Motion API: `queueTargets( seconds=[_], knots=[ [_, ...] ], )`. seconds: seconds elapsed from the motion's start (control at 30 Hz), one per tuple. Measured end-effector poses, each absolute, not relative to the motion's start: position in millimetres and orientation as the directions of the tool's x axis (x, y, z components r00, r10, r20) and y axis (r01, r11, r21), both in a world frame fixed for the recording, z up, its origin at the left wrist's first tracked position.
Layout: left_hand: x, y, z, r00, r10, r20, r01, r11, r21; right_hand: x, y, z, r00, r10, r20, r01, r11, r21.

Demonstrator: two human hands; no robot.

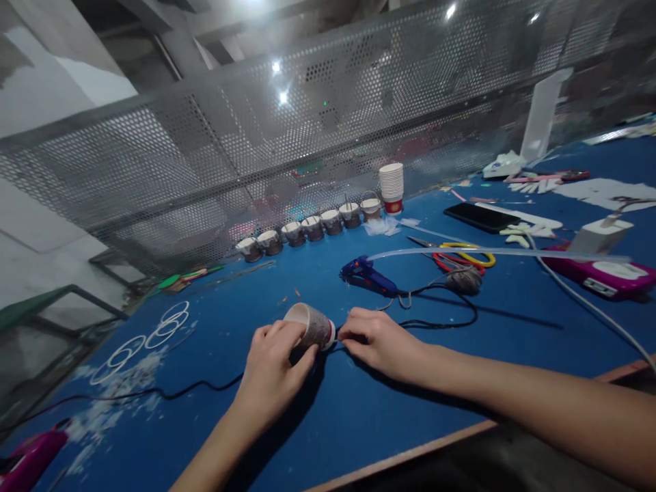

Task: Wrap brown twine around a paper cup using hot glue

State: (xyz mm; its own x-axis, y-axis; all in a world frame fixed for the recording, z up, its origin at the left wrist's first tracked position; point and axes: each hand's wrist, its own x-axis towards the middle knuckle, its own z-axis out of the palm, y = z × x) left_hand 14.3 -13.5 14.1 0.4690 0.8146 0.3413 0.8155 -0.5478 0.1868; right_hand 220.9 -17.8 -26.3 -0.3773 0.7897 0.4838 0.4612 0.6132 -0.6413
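Observation:
My left hand (277,362) is wrapped around a paper cup (318,326) that lies tilted on its side, its open mouth facing left. Grey yarn covers most of the cup's wall, leaving a red and white band bare at the base end. Close by that end, my right hand (376,338) pinches a thin dark strand that looks like yarn; its fingertips partly hide it. Beyond the right hand lies a ball of grey yarn (464,279). A blue glue gun (369,275) rests behind the hands, with a long clear glue stick (492,251) at its back.
Several wrapped cups with handles (311,227) line the mesh screen (215,143), beside a stack of paper cups (391,186). Scissors (466,255), a phone (482,217) and a magenta device (599,273) lie right. White rings (167,324) and a black cable (189,391) lie left.

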Motion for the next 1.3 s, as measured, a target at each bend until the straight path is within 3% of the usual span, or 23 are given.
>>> queueTargets(
  seconds=[0.17, 0.33, 0.43, 0.53, 0.67, 0.8, 1.0, 1.1, 1.17, 1.23, 1.3],
  knots=[
    [15.8, -17.0, 17.7, 0.435, 0.861, 0.262, 0.811, -0.501, 0.300, 225.1, -17.0, -23.2, -0.377, 0.773, 0.510, 0.487, 0.634, -0.601],
    [16.1, -11.6, 16.7, 0.339, 0.884, 0.321, 0.805, -0.449, 0.387, 235.9, -23.3, -11.6, -0.373, 0.699, 0.611, 0.500, 0.706, -0.502],
    [14.0, -5.0, 15.1, 0.271, 0.899, 0.344, 0.808, -0.406, 0.426, 238.2, -29.4, -10.9, -0.597, 0.688, 0.413, 0.515, 0.723, -0.460],
    [11.4, 0.2, 13.2, 0.205, 0.907, 0.369, 0.803, -0.371, 0.467, 234.6, -32.1, -17.0, -0.663, 0.724, 0.192, 0.635, 0.680, -0.367],
    [11.2, 1.3, 12.5, 0.142, 0.916, 0.375, 0.771, -0.340, 0.539, 229.9, -28.8, -21.8, -0.617, 0.766, 0.179, 0.707, 0.640, -0.301],
    [12.4, 2.4, 14.2, 0.088, 0.947, 0.308, 0.667, -0.286, 0.688, 234.6, -25.9, -12.2, -0.569, 0.772, 0.285, 0.672, 0.635, -0.381],
    [10.2, 11.1, 12.3, 0.041, 0.981, 0.192, 0.475, -0.188, 0.860, 253.2, -25.5, 7.5, -0.603, 0.679, 0.420, 0.462, 0.725, -0.511],
    [10.3, 13.3, 11.5, 0.031, 0.980, 0.195, 0.454, -0.188, 0.871, 268.3, -14.8, 13.2, -0.489, 0.819, 0.299, 0.603, 0.565, -0.563],
    [10.7, 13.9, 12.2, 0.017, 0.978, 0.208, 0.455, -0.193, 0.869, 279.5, -4.4, 15.9, -0.308, 0.923, 0.231, 0.776, 0.384, -0.500],
    [10.9, 14.1, 13.7, 0.002, 0.976, 0.219, 0.459, -0.195, 0.867, 288.8, 6.0, 17.1, -0.128, 0.959, 0.254, 0.858, 0.235, -0.456],
    [11.1, 13.7, 15.1, -0.005, 0.973, 0.233, 0.460, -0.204, 0.864, 293.5, 15.6, 16.4, -0.050, 0.958, 0.283, 0.866, 0.183, -0.466]
  ],
)
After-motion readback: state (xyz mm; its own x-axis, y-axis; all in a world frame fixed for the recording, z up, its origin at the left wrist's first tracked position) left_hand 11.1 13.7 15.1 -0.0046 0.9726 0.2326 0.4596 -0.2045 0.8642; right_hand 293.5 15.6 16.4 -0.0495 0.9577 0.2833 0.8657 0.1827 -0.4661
